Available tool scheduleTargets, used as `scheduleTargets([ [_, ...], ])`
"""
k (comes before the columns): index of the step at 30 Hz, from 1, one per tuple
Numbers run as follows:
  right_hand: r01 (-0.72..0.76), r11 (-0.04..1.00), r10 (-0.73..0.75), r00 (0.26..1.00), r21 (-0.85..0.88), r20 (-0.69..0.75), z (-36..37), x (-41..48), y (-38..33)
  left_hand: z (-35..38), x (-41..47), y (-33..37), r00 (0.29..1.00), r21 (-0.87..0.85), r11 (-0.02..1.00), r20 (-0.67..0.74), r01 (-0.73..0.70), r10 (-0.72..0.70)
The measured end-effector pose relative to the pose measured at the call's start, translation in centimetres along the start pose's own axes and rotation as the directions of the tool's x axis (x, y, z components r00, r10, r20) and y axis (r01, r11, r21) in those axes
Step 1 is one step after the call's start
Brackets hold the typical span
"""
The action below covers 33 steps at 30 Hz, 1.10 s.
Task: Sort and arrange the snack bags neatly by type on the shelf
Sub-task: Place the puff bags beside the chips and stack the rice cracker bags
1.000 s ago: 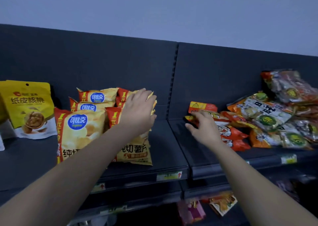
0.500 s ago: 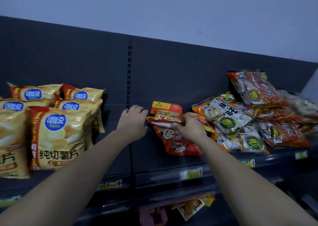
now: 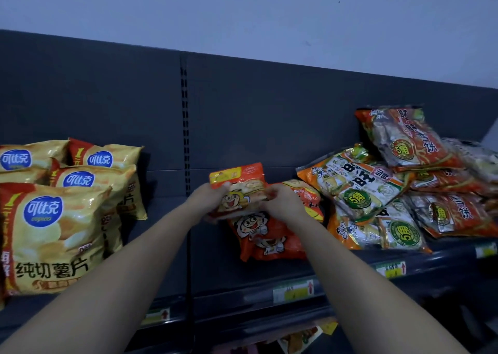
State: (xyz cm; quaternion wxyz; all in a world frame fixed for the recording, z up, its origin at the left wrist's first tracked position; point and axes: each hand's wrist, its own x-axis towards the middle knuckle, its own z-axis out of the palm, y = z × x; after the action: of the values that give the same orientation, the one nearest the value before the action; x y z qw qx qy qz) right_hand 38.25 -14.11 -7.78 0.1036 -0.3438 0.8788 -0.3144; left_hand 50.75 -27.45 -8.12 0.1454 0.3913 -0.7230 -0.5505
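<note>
A small orange snack bag with a cartoon face (image 3: 239, 189) is lifted above the dark shelf (image 3: 221, 270) at the centre. My left hand (image 3: 208, 201) grips its left edge and my right hand (image 3: 283, 201) grips its right edge. Below it lies a larger orange cartoon bag (image 3: 265, 236), flat on the shelf, and another orange bag (image 3: 307, 194) sits behind my right hand. Yellow potato chip bags (image 3: 54, 229) stand in rows on the left. A loose heap of rice cracker bags (image 3: 377, 192) fills the right side.
A slotted upright (image 3: 184, 127) divides the dark back panel. Price labels (image 3: 292, 291) line the shelf's front rail. More snack packs (image 3: 301, 340) show on a lower shelf. Bare shelf surface lies between the chip bags and the orange bags.
My left hand left the chip bags and came across to the orange bags. Both hands now hold the small cartoon bag, raised off the pile. The view has shifted right.
</note>
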Motion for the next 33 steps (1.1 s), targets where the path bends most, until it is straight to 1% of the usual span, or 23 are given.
scheduleTargets([
  [1,0.006,0.997,-0.007,1.0,0.081,0.01,0.3,0.1,-0.1,-0.2,0.3,-0.4,0.996,-0.074,0.993,0.02,0.087,-0.085],
  [3,0.016,0.969,-0.027,0.999,0.245,0.043,0.6,0.4,-0.3,-0.8,0.9,-1.5,0.974,-0.128,0.967,0.091,0.22,-0.21],
  [5,0.014,0.938,-0.051,0.994,0.346,0.098,0.7,0.4,-0.4,-1.5,1.3,-2.4,0.958,-0.118,0.955,0.126,0.272,-0.257],
  [7,-0.021,0.924,-0.031,0.991,0.383,0.13,0.7,0.6,-0.4,-2.1,1.7,-3.0,0.954,-0.128,0.95,0.139,0.284,-0.267],
  [8,-0.044,0.928,-0.002,0.993,0.371,0.121,0.7,0.7,-0.4,-2.3,2.0,-3.2,0.954,-0.141,0.949,0.146,0.281,-0.261],
  [10,-0.07,0.959,0.052,0.996,0.274,0.072,0.9,1.4,-0.4,-2.5,2.2,-3.3,0.955,-0.138,0.951,0.148,0.279,-0.258],
  [11,-0.086,0.974,0.073,0.995,0.211,0.07,0.9,1.6,-0.5,-2.5,2.4,-3.4,0.956,-0.135,0.952,0.146,0.273,-0.253],
  [13,-0.101,0.993,0.093,0.989,0.062,0.118,0.9,1.9,-0.8,-2.4,2.6,-3.6,0.962,-0.167,0.952,0.147,0.255,-0.232],
  [16,-0.069,0.989,0.1,0.965,-0.133,0.242,1.1,2.4,-1.8,-2.4,2.3,-3.8,0.973,-0.179,0.961,0.132,0.212,-0.19],
  [18,-0.044,0.974,0.117,0.938,-0.222,0.325,1.8,2.7,-2.0,-2.6,2.1,-4.3,0.983,-0.187,0.966,0.092,0.176,-0.161],
  [21,-0.036,0.96,0.148,0.908,-0.277,0.393,3.0,3.3,-1.5,-3.4,1.7,-5.4,0.993,-0.25,0.963,-0.041,0.101,-0.115],
  [22,-0.038,0.95,0.163,0.906,-0.309,0.391,3.1,3.4,-1.4,-3.8,1.5,-5.9,0.991,-0.269,0.96,-0.09,0.072,-0.1],
  [24,-0.074,0.913,0.222,0.915,-0.402,0.337,2.5,3.0,-1.5,-4.3,1.2,-6.7,0.979,-0.329,0.944,-0.184,0.026,-0.091],
  [26,-0.077,0.893,0.226,0.929,-0.442,0.294,2.2,3.1,-1.4,-4.7,0.9,-7.4,0.957,-0.373,0.928,-0.274,-0.011,-0.099],
  [29,-0.064,0.933,0.187,0.928,-0.355,0.323,2.5,3.1,-1.0,-5.0,1.0,-8.3,0.923,-0.411,0.908,-0.375,-0.08,-0.089],
  [31,-0.083,0.946,0.185,0.932,-0.313,0.312,3.2,3.3,-0.9,-5.3,1.0,-8.4,0.9,-0.42,0.902,-0.425,-0.103,-0.095],
  [32,-0.108,0.955,0.195,0.93,-0.276,0.313,3.3,3.1,-1.0,-5.3,1.2,-8.4,0.891,-0.423,0.899,-0.443,-0.113,-0.096],
  [33,-0.147,0.968,0.208,0.922,-0.202,0.327,3.4,3.1,-1.0,-5.3,1.3,-8.4,0.884,-0.423,0.897,-0.459,-0.128,-0.09],
])
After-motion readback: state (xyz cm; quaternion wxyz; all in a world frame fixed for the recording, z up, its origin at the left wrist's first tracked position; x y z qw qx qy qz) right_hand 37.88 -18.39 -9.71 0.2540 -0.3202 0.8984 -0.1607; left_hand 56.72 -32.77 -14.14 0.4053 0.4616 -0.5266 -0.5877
